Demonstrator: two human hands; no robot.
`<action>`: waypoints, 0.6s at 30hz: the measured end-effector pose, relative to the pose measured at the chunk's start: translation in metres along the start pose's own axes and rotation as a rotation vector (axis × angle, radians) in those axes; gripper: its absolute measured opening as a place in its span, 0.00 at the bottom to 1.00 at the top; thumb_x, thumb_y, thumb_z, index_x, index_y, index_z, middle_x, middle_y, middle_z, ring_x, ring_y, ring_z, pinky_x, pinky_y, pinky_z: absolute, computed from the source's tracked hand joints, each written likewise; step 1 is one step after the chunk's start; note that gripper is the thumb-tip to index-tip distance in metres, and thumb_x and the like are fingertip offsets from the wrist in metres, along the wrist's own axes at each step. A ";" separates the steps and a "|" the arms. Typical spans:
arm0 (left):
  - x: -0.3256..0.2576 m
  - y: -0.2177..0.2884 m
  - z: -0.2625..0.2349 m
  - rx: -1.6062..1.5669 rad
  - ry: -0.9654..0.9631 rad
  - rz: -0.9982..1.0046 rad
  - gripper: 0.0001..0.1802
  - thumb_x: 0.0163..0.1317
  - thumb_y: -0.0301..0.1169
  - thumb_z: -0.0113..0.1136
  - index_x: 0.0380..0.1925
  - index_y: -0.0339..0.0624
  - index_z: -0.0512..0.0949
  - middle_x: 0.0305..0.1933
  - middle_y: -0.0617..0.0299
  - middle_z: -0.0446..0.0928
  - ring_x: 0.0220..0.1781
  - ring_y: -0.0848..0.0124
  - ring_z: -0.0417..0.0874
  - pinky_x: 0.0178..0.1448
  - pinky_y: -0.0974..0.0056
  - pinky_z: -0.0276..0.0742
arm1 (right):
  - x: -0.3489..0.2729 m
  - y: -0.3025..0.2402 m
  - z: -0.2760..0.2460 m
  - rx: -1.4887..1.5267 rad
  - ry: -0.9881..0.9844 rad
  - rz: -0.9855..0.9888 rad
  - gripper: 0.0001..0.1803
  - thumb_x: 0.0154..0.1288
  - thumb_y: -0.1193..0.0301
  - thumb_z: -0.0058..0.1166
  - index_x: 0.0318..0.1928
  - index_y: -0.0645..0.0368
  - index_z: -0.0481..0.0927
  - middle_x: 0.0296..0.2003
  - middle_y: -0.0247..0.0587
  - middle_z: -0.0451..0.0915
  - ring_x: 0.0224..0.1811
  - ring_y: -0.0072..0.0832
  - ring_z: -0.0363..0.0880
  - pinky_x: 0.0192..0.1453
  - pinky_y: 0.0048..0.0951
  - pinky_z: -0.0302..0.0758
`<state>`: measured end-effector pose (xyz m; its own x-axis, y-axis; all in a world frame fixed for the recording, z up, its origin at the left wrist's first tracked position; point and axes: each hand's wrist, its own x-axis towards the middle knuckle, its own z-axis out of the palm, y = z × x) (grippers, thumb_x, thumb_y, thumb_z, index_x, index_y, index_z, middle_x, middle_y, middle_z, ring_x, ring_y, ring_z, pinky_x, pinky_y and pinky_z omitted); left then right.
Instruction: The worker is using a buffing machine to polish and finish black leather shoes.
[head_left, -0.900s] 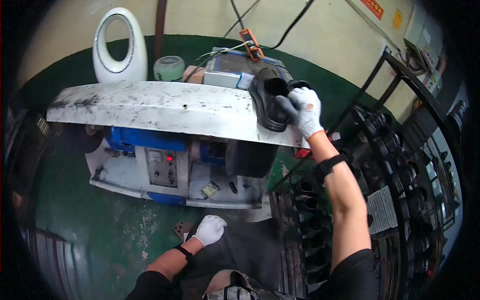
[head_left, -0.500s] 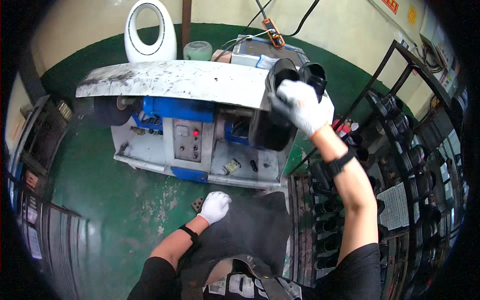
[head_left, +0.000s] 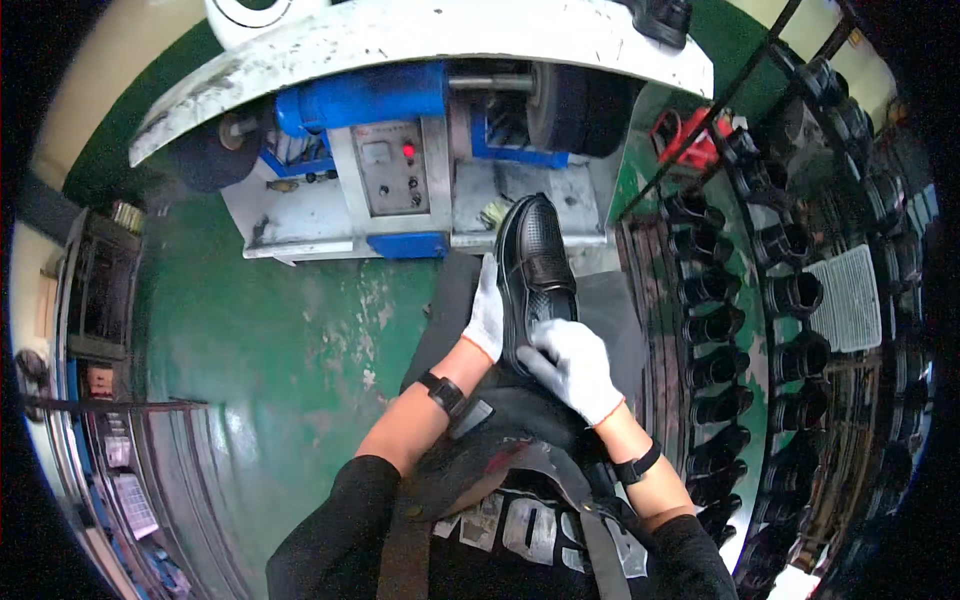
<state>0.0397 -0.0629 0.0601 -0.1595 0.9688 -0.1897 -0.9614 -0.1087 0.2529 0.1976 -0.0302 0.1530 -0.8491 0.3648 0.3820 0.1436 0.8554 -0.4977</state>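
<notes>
Right hand (head_left: 572, 366), white-gloved, lies on the heel end of the black shoe (head_left: 537, 272), fingers (head_left: 545, 338) curled over its top and pressing down. Left hand (head_left: 488, 312), gloved too, cups the shoe's left side, fingers wrapped under and mostly hidden, so both hands grip it. The shoe sits over the lap on a dark apron (head_left: 470, 330), toe pointing away toward the machine (head_left: 400, 190), its perforated upper facing up. That machine is blue and grey, with a control panel (head_left: 392, 180) carrying a red light and a dark buffing wheel (head_left: 570, 105) above right. At right, a rack (head_left: 800, 300) holds rows of black shoes. Green floor (head_left: 280, 330) on the left.
</notes>
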 end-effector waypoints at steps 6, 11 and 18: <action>0.038 0.006 -0.020 0.028 0.021 -0.029 0.41 0.65 0.66 0.45 0.65 0.45 0.68 0.63 0.58 0.75 0.60 0.59 0.76 0.69 0.53 0.68 | 0.036 0.032 0.025 0.535 -0.009 0.868 0.14 0.66 0.69 0.54 0.51 0.57 0.76 0.42 0.50 0.80 0.44 0.40 0.81 0.49 0.35 0.76; 0.087 0.016 -0.011 0.065 0.032 0.035 0.39 0.66 0.64 0.45 0.65 0.47 0.68 0.64 0.58 0.74 0.62 0.59 0.75 0.70 0.52 0.67 | 0.065 0.106 0.049 0.968 0.270 0.711 0.19 0.73 0.64 0.45 0.57 0.62 0.72 0.51 0.47 0.78 0.51 0.32 0.77 0.58 0.28 0.70; 0.151 0.024 -0.019 -0.109 -0.063 -0.087 0.40 0.67 0.65 0.41 0.67 0.48 0.67 0.65 0.57 0.73 0.63 0.59 0.75 0.70 0.53 0.67 | 0.095 0.178 0.056 1.801 0.461 0.770 0.21 0.79 0.66 0.38 0.63 0.65 0.69 0.49 0.40 0.77 0.46 0.21 0.74 0.54 0.18 0.71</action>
<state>-0.0122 0.0768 0.0197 -0.0638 0.9872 -0.1461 -0.9902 -0.0444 0.1327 0.1140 0.1362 0.0566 -0.6595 0.7040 -0.2636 -0.4801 -0.6643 -0.5729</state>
